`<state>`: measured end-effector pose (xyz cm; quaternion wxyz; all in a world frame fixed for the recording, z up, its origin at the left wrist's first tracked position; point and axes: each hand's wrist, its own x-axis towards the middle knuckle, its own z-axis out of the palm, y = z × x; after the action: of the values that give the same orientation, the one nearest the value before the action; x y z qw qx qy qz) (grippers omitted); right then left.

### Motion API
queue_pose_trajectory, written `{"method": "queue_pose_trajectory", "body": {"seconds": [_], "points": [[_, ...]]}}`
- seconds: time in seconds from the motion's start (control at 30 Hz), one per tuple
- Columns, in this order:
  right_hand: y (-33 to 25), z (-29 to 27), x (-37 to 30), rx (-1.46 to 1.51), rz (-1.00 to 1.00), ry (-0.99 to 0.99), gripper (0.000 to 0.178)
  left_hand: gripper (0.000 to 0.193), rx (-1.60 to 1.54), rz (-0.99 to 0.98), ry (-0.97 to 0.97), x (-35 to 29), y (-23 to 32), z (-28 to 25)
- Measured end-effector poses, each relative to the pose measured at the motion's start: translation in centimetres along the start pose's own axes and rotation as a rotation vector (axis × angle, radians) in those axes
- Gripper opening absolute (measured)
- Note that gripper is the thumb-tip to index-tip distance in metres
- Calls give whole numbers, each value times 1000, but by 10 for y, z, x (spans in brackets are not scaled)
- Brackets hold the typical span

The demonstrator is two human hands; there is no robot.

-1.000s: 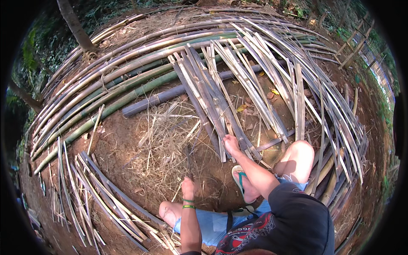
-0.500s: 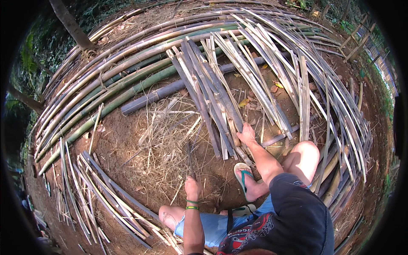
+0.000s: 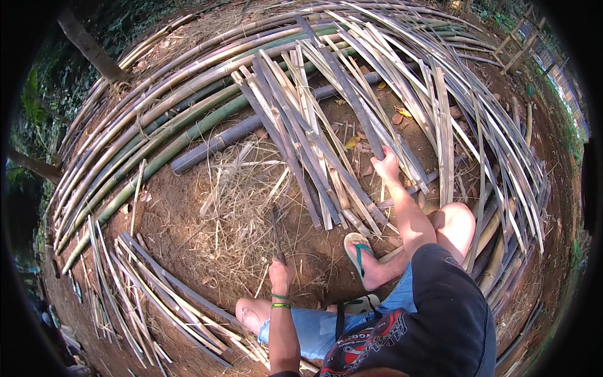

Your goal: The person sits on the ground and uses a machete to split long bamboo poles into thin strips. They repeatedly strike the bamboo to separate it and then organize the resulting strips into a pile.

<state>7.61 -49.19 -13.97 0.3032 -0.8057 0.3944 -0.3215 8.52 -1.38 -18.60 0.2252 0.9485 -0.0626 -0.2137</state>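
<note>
My left hand (image 3: 281,276), with green bands at the wrist, is closed round the handle of a long dark-bladed knife (image 3: 276,232). The blade points away from me over dry shavings. My right hand (image 3: 386,167) grips the near end of a dark split bamboo strip (image 3: 358,103). That strip slants up and left, its far part above other split strips and the far poles. Just left of it lies a bundle of split bamboo strips (image 3: 291,141), their near ends close to my sandalled foot (image 3: 370,267).
A heap of pale shavings (image 3: 242,204) covers the ground ahead. Long whole bamboo poles (image 3: 207,122) curve across the far side. More strips lie at left (image 3: 166,292), and a large stack of strips (image 3: 502,169) stands at right. A tree trunk (image 3: 94,50) rises far left.
My right hand has moved up and right, lifting the dark strip's near end away from the bundle. The left hand and knife have hardly moved.
</note>
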Motion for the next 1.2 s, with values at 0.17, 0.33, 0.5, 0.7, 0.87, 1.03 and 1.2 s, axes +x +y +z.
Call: {"method": "queue_pose_trajectory", "body": {"seconds": [0.17, 0.33, 0.5, 0.7, 0.87, 1.03, 1.2], "points": [[41, -27, 17, -136, -8, -57, 49, 41, 11, 78, 26, 0, -6, 8], [70, -19, -18, -167, 89, -155, 51, 43, 58, 65, 19, -3, -5, 4], [69, 0, -38, -459, 114, -298, 59, 38, 86, 50, -18, 0, -10, 1], [60, -28, 79, -688, 112, -831, 54, 38, 131, 72, -22, 2, -6, 3], [28, -71, 169, -984, -99, -944, 46, 35, 123, -8, -27, 3, 8, -3], [67, -83, 171, -948, -88, -1034, 52, 34, 127, 48, 29, -8, 32, -14], [163, -52, 130, -615, 203, -741, 113, 38, 144, 6, 14, -7, 32, -13]]}}
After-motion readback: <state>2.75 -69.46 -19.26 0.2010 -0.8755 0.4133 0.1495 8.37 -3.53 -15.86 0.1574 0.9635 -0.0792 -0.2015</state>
